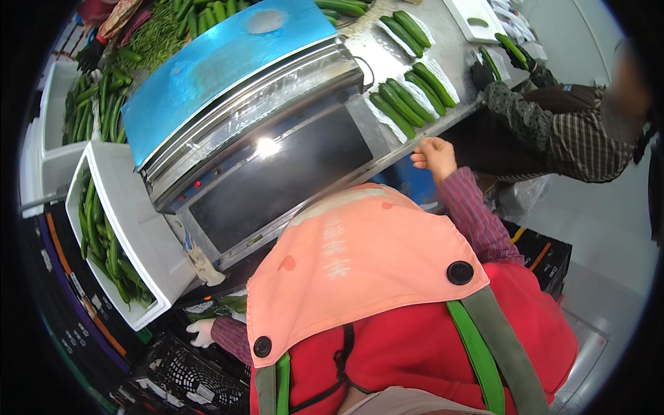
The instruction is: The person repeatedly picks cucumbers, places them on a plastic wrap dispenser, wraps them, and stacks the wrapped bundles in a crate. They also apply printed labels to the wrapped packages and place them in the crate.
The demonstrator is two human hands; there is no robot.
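My right hand (437,157), bare, is at the worktable's front edge, its fingers curled in with nothing visible in them. Just beyond it several white trays hold pairs of cucumbers (398,106), side by side on the metal table. My left hand (202,332), in a white glove, is low at the left above a black plastic crate (199,376). Its thumb and fingers are apart and nothing shows between them. Beside it are wrapped cucumbers (220,307), partly hidden by my sleeve. In front of me stands a film-wrapping machine (285,168) with a dark flat plate.
A white bin (137,207) of green vegetables stands left of the machine. A glove (203,262) lies at its corner. At right, a co-worker's gloved hand (519,54) holds a cucumber near a white tub (474,21). More cucumbers (207,18) are piled behind the blue cover (228,72).
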